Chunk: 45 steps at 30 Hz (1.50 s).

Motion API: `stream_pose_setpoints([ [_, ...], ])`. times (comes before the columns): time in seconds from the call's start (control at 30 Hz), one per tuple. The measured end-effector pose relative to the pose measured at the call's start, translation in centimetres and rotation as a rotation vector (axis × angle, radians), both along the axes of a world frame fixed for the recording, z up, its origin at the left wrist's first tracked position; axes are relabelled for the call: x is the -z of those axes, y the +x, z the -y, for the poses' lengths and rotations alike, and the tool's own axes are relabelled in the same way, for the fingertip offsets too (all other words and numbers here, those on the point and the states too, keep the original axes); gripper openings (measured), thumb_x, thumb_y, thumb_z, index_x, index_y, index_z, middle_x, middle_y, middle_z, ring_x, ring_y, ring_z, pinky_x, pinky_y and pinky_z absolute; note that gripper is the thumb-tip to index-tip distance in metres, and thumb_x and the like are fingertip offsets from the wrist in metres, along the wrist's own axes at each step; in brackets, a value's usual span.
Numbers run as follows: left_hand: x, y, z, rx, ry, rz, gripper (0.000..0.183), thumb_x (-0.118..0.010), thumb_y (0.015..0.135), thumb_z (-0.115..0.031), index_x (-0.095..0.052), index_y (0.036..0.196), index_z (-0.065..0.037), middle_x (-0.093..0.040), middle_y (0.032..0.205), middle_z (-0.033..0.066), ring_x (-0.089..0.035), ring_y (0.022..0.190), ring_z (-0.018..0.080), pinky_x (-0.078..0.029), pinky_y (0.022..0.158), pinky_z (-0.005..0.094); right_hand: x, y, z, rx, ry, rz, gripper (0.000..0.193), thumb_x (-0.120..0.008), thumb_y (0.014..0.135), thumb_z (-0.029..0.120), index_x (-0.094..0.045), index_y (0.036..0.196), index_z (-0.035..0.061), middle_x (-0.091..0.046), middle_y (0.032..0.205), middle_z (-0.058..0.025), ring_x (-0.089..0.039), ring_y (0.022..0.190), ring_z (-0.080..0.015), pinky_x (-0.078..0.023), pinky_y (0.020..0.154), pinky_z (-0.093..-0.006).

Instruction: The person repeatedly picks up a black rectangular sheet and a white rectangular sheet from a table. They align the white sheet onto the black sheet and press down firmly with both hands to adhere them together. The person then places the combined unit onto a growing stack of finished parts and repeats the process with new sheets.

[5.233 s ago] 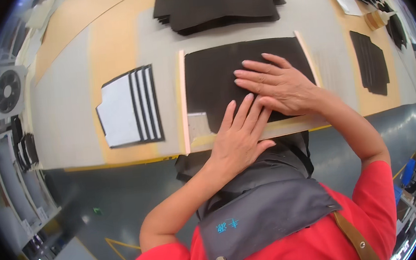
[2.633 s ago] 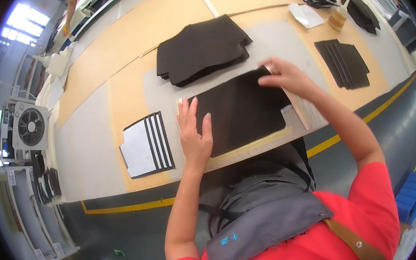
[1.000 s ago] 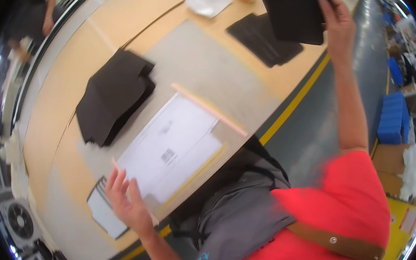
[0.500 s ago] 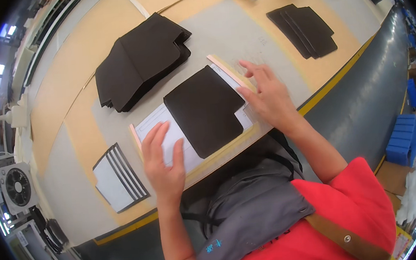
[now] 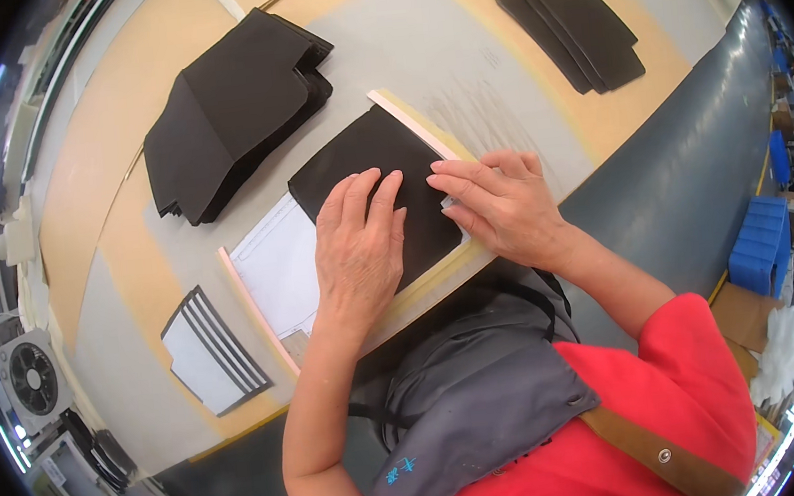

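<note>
Black panel (image 5: 346,153): we find it flat on the worktable (image 5: 471,71) near the front edge, over a white printed sheet (image 5: 276,268), whose left part lies bare. Its right edge runs along the right pink strip (image 5: 405,123); the left pink strip (image 5: 256,308) stands well apart from it, beyond the bare paper.

Left hand (image 5: 359,242): we note it palm down over the panel, fingers slightly spread and bent, tips on the black surface. Right hand (image 5: 497,203): at the panel's right edge, thumb and fingertips narrow; we cannot tell whether they pinch the edge or only press it.

Surroundings: we record a thick black panel stack (image 5: 234,111) behind, fanned black pieces (image 5: 581,33) at far right, and fanned white-faced pieces (image 5: 208,350) with black borders at left.
</note>
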<state>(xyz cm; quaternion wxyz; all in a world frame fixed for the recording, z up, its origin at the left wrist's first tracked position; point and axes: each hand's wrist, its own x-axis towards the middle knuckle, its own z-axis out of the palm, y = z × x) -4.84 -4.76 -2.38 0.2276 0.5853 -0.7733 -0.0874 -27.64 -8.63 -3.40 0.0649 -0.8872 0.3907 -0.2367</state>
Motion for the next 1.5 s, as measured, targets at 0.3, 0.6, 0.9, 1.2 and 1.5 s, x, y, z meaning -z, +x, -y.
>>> stream_pose_setpoints([
  [0.3,-0.2,-0.4,0.0,0.003,0.02,0.01,0.04,-0.07,0.097,-0.007,-0.066,0.137,-0.008,-0.061,0.138,0.011,-0.056,0.13,0.0343,-0.047,0.111,0.045,-0.2,-2.1,1.8,0.121,0.165,0.242,0.021,-0.073,0.097,0.016,-0.078,0.118,0.0161,-0.076,0.124,0.0028,-0.058,0.102,-0.0198,-0.04,0.092,-0.0342],
  [0.6,-0.1,-1.1,-0.3,-0.023,0.021,0.043,0.041,-0.068,0.097,-0.006,-0.065,0.138,-0.008,-0.06,0.138,0.0112,-0.055,0.13,0.0338,-0.047,0.111,0.0443,-0.3,-2.9,2.1,0.142,0.237,0.322,0.023,-0.062,0.104,0.01,-0.077,0.121,0.0096,-0.075,0.129,-0.004,-0.058,0.11,-0.0237,-0.043,0.103,-0.0356],
  [0.9,0.4,-2.5,-0.2,-0.041,-0.011,0.058,0.041,-0.066,0.099,-0.008,-0.065,0.139,-0.01,-0.059,0.14,0.0104,-0.055,0.13,0.0334,-0.045,0.111,0.0449,-0.1,-2.9,1.5,-0.076,0.083,0.201,0.027,-0.072,0.093,0.01,-0.079,0.118,0.0154,-0.076,0.126,0.0026,-0.058,0.104,-0.0222,-0.04,0.098,-0.0341],
  [1.2,0.4,-2.8,-0.1,-0.049,-0.011,0.082,0.043,-0.067,0.098,-0.008,-0.064,0.141,-0.011,-0.059,0.14,0.0106,-0.054,0.131,0.0332,-0.045,0.111,0.0451,0.5,-2.5,1.1,-0.104,-0.052,0.083,0.029,-0.075,0.088,0.013,-0.08,0.117,0.0172,-0.074,0.127,0.0095,-0.058,0.105,-0.0179,-0.037,0.097,-0.0336],
  [1.5,0.6,-2.1,3.4,-0.066,-0.084,0.067,0.041,-0.066,0.1,-0.011,-0.062,0.14,-0.008,-0.06,0.141,0.0105,-0.054,0.132,0.0323,-0.043,0.11,0.0446,0.3,-2.2,1.0,-0.092,-0.074,0.05,0.029,-0.075,0.088,0.013,-0.08,0.116,0.0167,-0.073,0.128,0.0098,-0.058,0.104,-0.017,-0.036,0.096,-0.034],
])
